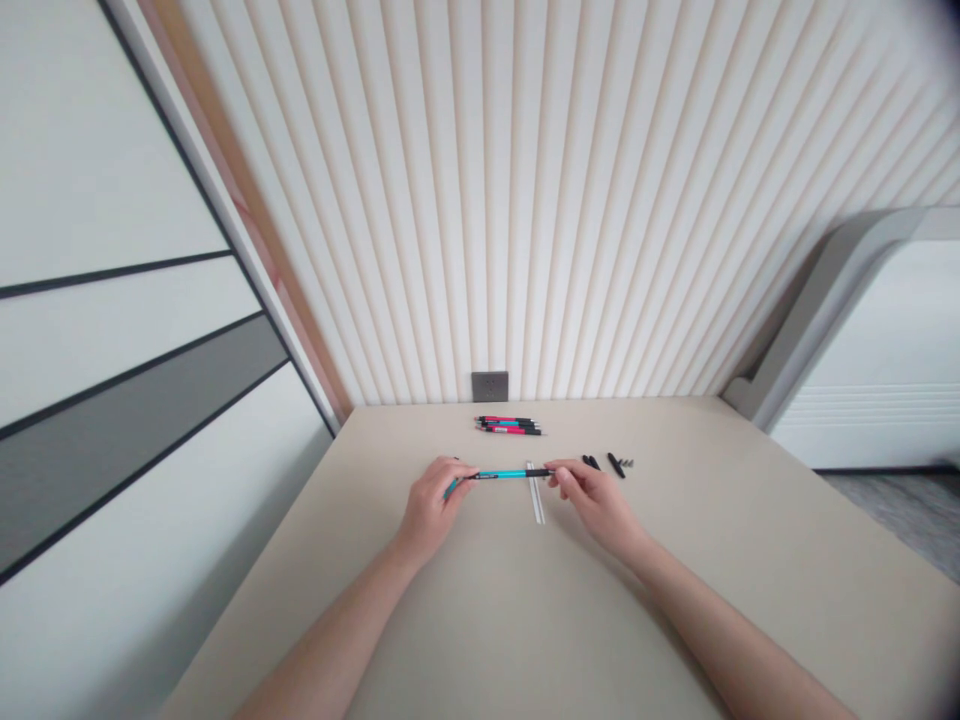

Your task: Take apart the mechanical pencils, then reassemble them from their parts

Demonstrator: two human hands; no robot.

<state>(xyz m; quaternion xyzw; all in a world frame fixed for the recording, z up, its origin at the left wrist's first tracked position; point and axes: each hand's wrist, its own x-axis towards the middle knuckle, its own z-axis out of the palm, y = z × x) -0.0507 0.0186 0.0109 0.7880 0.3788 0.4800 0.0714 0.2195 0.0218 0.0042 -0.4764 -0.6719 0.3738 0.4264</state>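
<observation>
A teal pen (504,474) with a black grip is held level just above the beige table (720,560). My left hand (433,505) is closed around its left end. My right hand (596,497) pinches its black right end with fingertips. Under the pen, between my hands, lie thin white refill tubes (535,495) on the table. Small black pen parts (606,463) lie just beyond my right hand.
A bundle of pink, teal and black pens (508,425) lies farther back near the wall. A grey wall socket (490,386) sits above the table's far edge. A white cabinet (877,370) stands at the right.
</observation>
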